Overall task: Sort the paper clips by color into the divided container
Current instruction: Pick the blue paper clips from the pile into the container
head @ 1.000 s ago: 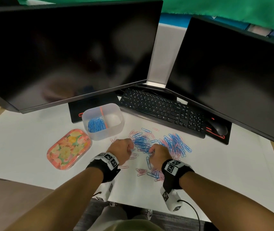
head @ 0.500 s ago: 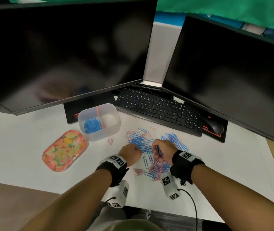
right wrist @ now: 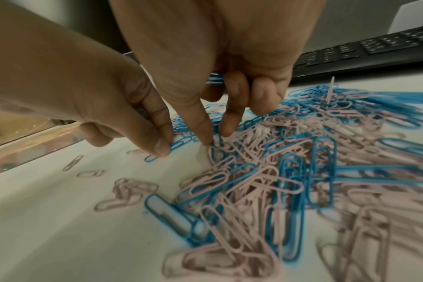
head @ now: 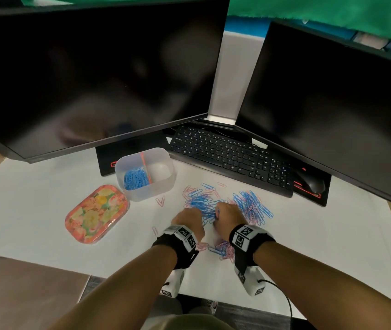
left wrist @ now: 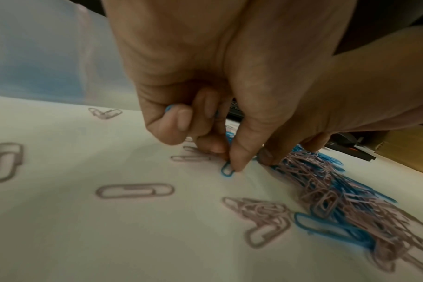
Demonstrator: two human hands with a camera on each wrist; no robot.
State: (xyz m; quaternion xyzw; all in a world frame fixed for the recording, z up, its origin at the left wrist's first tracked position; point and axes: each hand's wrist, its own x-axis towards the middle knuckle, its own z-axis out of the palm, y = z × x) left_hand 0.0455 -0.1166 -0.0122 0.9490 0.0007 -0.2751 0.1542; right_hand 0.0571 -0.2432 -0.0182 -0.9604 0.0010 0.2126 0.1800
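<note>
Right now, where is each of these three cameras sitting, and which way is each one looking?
Head view: worn on the head, looking down at the white desk, the clear divided plastic container and both forearms.
Left wrist view: under the left wrist, looking along the left hand pinching a blue paper clip.
Right wrist view: under the right wrist, looking along the right hand into the mixed pink and blue paper clip pile.
Shared: both wrist views show both hands and that pile.

Container [head: 163, 189] left of clip pile [head: 249, 206] (keyboard [head: 232, 158] behind).

Left hand [head: 188, 219] fingertips hidden in head view; nearest paper clips [right wrist: 229, 257] blurred.
</note>
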